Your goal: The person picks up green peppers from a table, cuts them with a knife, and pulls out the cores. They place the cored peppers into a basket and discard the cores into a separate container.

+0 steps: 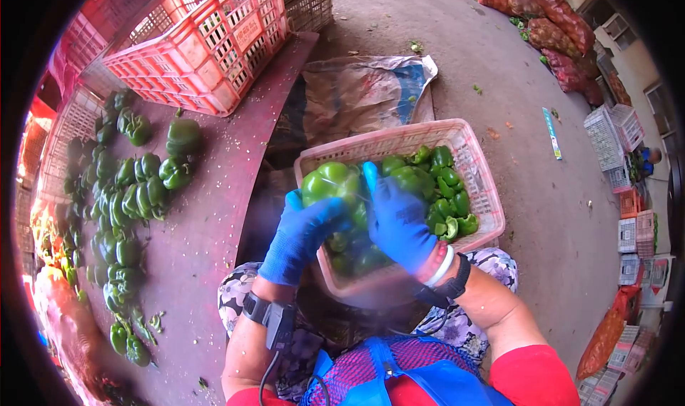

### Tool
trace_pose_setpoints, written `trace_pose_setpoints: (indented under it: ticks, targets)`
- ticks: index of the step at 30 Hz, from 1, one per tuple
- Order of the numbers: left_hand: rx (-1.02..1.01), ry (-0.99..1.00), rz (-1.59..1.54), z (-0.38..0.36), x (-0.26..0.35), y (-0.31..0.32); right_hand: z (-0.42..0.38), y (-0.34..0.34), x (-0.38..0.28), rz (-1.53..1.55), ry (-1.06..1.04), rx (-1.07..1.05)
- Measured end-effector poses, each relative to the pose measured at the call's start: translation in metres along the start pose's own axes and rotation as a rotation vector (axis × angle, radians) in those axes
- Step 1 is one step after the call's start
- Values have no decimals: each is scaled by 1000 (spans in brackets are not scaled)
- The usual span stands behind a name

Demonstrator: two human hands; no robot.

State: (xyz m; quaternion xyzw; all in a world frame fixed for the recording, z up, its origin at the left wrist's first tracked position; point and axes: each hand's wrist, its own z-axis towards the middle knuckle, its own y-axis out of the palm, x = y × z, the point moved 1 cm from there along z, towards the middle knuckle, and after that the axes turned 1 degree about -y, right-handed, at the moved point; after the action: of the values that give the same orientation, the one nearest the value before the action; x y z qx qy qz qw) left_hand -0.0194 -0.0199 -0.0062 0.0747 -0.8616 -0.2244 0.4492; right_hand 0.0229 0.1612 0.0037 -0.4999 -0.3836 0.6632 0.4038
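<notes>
gripping a green pepper (pixel 330 183) from both sides, the blue-gloved fingers curl around it: the left hand (pixel 303 236) cups its near side, and the right hand (pixel 398 220) presses its far side with the forefinger raised along the skin. the pepper sits just above the near left corner of a pink basket (pixel 474 156), which holds more peppers (pixel 446 195), seemingly resting on the person's lap. on the dark red table (pixel 214 213) to the left, loose peppers (pixel 135 192) lie toward its left edge, and a red crate (pixel 207 46) stands at its far end.
</notes>
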Motion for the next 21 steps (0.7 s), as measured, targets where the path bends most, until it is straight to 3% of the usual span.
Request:
trace_pose_setpoints:
  ticks: [5, 11, 15, 18, 19, 21]
  targets:
    - [16, 106, 278, 4, -5, -5, -3, 14, 1, -15, -72, 53]
    - [101, 435, 645, 2, -5, -5, -5, 35, -2, -162, 8, 57]
    - [3, 112, 52, -11, 12, 10, -4, 31, 3, -68, -29, 80]
    - [-37, 119, -92, -10, 17, -8, -10, 45, 24, 60, -127, 180]
    - [-52, 221, -50, -6, 19, -18, -12, 46, 33, 135, -114, 102]
    - [-109, 213, 50, -5, 36, -31, -18, 45, 52, 287, -81, -56]
